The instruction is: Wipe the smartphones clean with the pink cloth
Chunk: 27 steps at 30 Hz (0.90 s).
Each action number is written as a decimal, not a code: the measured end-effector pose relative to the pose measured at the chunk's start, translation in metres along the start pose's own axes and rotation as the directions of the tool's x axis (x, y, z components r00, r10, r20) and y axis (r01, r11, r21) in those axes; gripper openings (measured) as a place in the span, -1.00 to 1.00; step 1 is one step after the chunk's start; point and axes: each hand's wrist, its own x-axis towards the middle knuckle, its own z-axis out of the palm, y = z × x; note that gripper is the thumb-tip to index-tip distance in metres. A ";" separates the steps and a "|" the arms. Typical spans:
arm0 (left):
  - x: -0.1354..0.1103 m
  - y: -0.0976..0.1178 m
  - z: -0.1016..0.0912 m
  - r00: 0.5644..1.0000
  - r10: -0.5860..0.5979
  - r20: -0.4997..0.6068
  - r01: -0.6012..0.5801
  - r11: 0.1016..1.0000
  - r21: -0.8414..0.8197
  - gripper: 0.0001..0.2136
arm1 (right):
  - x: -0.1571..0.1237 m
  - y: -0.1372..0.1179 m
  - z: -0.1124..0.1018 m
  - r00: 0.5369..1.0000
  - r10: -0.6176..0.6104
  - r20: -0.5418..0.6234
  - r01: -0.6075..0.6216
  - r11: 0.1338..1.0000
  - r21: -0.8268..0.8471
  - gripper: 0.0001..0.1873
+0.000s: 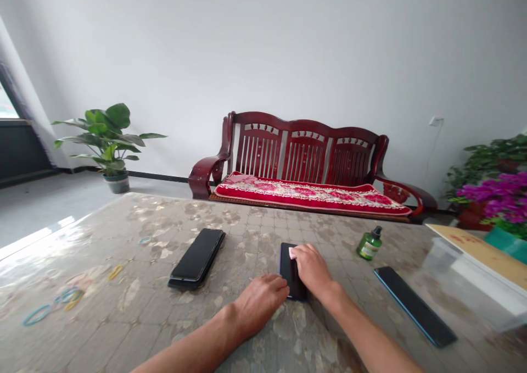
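A dark smartphone (291, 282) lies screen up on the table in front of me. My left hand (263, 299) rests at its lower left edge, fingers together and pressed on it, with the thumb hidden. In my right hand (310, 263) is a small whitish-pink wipe (292, 253), pinched against the upper part of the screen; whether it is cloth or paper I cannot tell. Left of my hands, a black smartphone (200, 255) lies stacked on another one. To the right is a smartphone with a blue edge (415, 307), lying face up.
A green pump bottle (369, 244) stands behind the right-hand phone. At the right edge sits a clear plastic box (457, 285) with a yellowish board on top, near purple flowers (502, 194). Several colored bands (68, 296) lie at left. Beyond the table is a wooden bench (304, 142).
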 end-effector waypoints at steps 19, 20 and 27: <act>-0.001 0.004 -0.004 1.000 -0.010 -0.011 0.010 1.000 -0.003 -0.89 | 0.011 0.000 0.006 0.998 -0.060 0.021 0.060 0.998 0.009 -0.67; -0.002 0.003 -0.002 1.000 -0.008 -0.011 0.008 1.000 -0.009 -0.89 | 0.017 0.001 0.007 0.998 -0.050 0.024 0.050 0.999 0.000 -0.68; 0.000 0.005 -0.007 0.999 -0.007 -0.041 0.007 1.000 0.000 -0.87 | 0.003 -0.011 0.001 0.994 -0.102 0.047 0.102 0.995 0.020 -0.72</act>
